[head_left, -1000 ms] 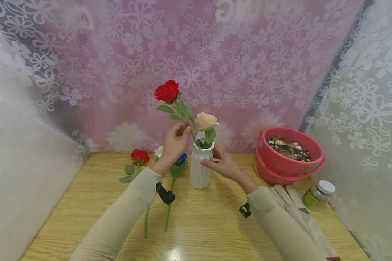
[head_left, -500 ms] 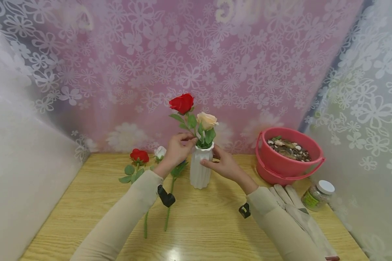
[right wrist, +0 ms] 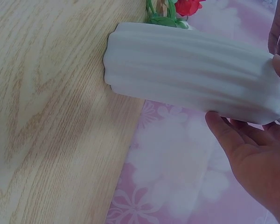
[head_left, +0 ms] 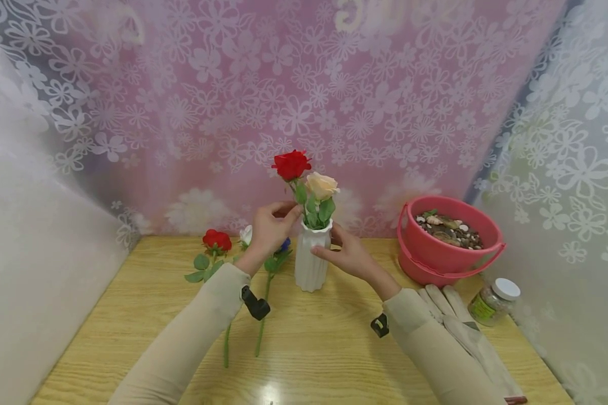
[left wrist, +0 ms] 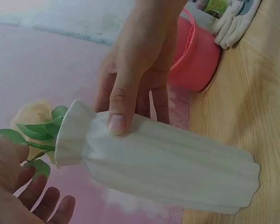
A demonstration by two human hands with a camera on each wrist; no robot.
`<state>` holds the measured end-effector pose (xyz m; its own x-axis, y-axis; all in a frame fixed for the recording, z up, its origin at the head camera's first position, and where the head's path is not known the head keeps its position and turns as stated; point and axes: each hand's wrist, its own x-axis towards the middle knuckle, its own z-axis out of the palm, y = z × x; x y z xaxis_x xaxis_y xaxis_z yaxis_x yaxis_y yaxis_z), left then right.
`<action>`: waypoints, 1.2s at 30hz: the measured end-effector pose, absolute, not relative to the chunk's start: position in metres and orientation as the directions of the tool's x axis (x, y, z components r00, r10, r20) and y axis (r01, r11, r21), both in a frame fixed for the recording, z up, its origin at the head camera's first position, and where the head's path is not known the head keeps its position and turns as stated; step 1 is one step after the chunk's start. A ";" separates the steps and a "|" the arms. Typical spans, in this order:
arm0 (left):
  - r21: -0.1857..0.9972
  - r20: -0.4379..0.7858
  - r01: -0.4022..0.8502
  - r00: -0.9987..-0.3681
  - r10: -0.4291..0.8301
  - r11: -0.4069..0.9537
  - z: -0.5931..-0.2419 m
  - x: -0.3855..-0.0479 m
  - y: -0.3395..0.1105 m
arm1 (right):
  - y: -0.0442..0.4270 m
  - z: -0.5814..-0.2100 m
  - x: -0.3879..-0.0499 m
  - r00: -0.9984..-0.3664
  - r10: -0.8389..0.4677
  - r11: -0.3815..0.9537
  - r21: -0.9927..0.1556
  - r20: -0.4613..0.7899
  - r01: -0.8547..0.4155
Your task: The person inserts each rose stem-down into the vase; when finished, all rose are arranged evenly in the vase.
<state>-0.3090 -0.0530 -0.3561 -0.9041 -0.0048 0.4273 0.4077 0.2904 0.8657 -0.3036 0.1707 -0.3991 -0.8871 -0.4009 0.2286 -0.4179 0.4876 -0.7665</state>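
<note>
A white ribbed vase point(head_left: 311, 263) stands upright on the wooden table, a peach rose point(head_left: 322, 186) in its mouth. My right hand point(head_left: 353, 257) holds it near the top, thumb on the front, fingers around the far side. Just left of the rim, my left hand point(head_left: 271, 229) pinches the green stem of a red rose point(head_left: 291, 165), whose bloom leans up and left of the peach one. In the left wrist view the thumb and forefinger meet at the stem point(left wrist: 38, 145) while the other fingers spread loosely. The vase hides the stem's lower end.
Left of the vase lie another red rose point(head_left: 217, 241), a white rose point(head_left: 246, 235) and a blue rose point(head_left: 285, 244), partly behind my left arm. To the right are a pink bucket point(head_left: 448, 264) of pebbles and shells, pale gloves point(head_left: 478, 349) and a lidded jar point(head_left: 492, 304).
The upper red rose has come down and right, its stem now at the vase mouth and more upright. My left hand went down with it, then slightly back up. My right hand stays on the vase.
</note>
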 end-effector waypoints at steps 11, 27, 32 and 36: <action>0.837 0.478 0.444 -0.878 -0.032 0.321 -0.352 -0.308 -0.049 | 0.169 -0.397 -0.304 -0.883 -0.407 0.471 -0.775 0.234 -0.422; 0.869 0.409 0.376 -0.912 -0.039 0.322 -0.365 -0.305 -0.067 | 0.169 -0.397 -0.302 -0.890 -0.399 0.487 -0.772 0.221 -0.410; 0.883 0.375 0.341 -0.926 -0.048 0.321 -0.371 -0.298 -0.087 | 0.169 -0.398 -0.301 -0.893 -0.400 0.488 -0.776 0.207 -0.399; 0.896 0.319 0.285 -0.947 -0.046 0.340 -0.377 -0.293 -0.114 | 0.170 -0.398 -0.301 -0.895 -0.400 0.494 -0.775 0.199 -0.393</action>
<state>-0.2933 -0.1138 -0.3772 -0.9467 -0.0464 0.3186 0.2850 0.3395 0.8964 -0.3011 0.1699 -0.3979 -0.8948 -0.3996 0.1994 -0.3934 0.4941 -0.7753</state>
